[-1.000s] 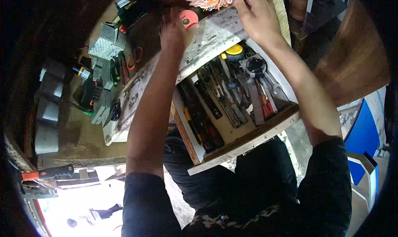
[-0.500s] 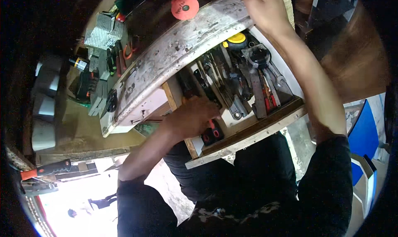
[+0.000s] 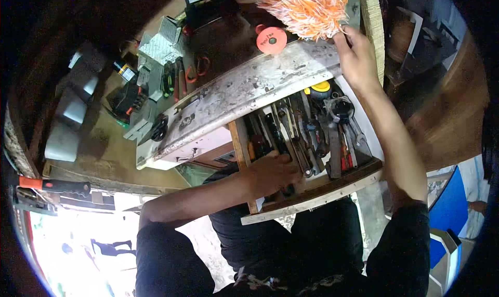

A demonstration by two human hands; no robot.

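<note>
Through the head view I looked down on a wooden drawer (image 3: 317, 197), pulled open toward the near side above the person's dark-clothed lap. The left hand (image 3: 273, 176) came in from the near left, across the drawer's left wall, and was over the left part of the tools. That patch was dim and the fingers were blurred, so I could not tell whether they had closed on anything.

The right hand (image 3: 358, 60) was beyond the drawer, far and to the right, at the near right end of an orange-and-white fringed bundle (image 3: 306, 8). Its thumb and forefinger were right by the strands, but I could not tell whether they pinched them or only rested there. The bundle lay at the far side, and just to its left, a little nearer, I had a salmon-coloured disc (image 3: 271, 40).

Inside the drawer, on the right, I made out a yellow-topped round tool (image 3: 319, 87) at the far end, a dark round piece (image 3: 343, 108) just nearer, and a wrench (image 3: 359, 138) along the right wall.

A paint-stained white ledge (image 3: 234, 97) ran along the drawer's far side. Farther left I saw orange-handled scissors (image 3: 202, 66), and at the near left a tool with an orange-and-black handle (image 3: 65, 187).
</note>
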